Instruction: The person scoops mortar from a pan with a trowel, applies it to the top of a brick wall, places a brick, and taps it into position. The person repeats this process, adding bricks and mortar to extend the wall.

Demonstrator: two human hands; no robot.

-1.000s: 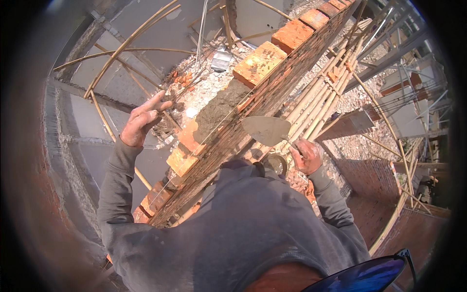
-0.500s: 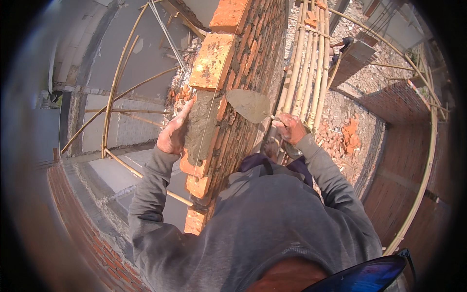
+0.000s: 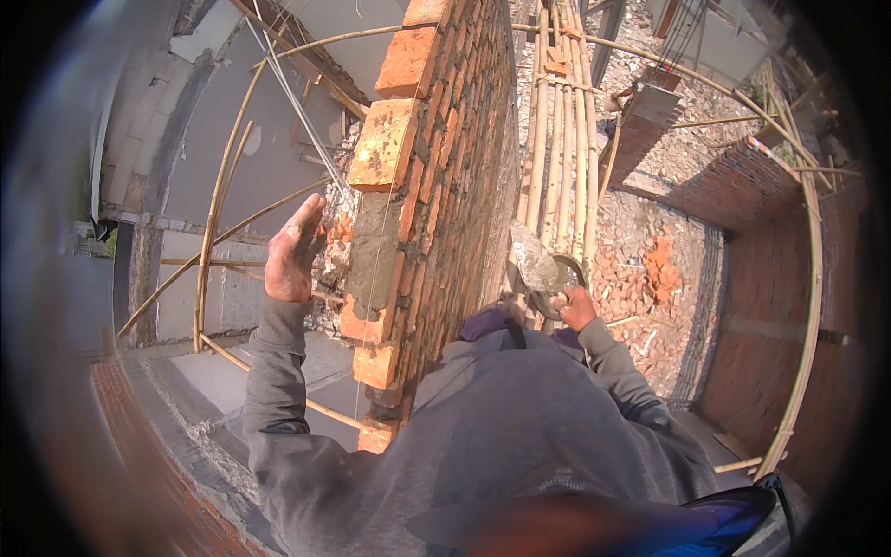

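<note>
Grey mortar [image 3: 373, 251] covers a stretch of the top of a brick wall [image 3: 455, 158], just below an orange brick [image 3: 382, 139]. A thin string line runs along that top. My left hand [image 3: 293, 255] is raised on the wall's left side, fingers stretched up, holding nothing and apart from the bricks. On the other side, my right hand [image 3: 577, 308] is closed around the handle of a trowel. The mortar-smeared trowel blade [image 3: 533, 260] points up beside a dark, round container [image 3: 568, 271], partly hidden by hand and blade.
Bamboo scaffold poles [image 3: 563, 158] form a walkway along the wall's right side. A curved bamboo pole [image 3: 800, 371] stands at far right. Broken bricks [image 3: 659, 269] litter the ground below. More bamboo poles [image 3: 206, 251] cross on the left.
My right hand has drawn the trowel away from the wall, right and down to the dark container. My left hand has moved left, off the wall's edge.
</note>
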